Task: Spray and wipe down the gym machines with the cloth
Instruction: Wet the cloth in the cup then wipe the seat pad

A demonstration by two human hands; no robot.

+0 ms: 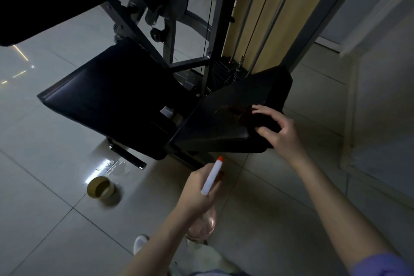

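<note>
Cloth [265,121] seemingly under right hand [280,133], left hand [198,189] half-hiding bottle [211,177]

One head-worn camera looks forward and down, close above the machine pad [220,129] and floor [44,213].

Tape roll [111,193], puddle [113,165], white shoe [140,242]

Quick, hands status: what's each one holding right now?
Left hand: closed around the spray bottle.
Right hand: grips the dark cloth against the machine's black pad.
</note>
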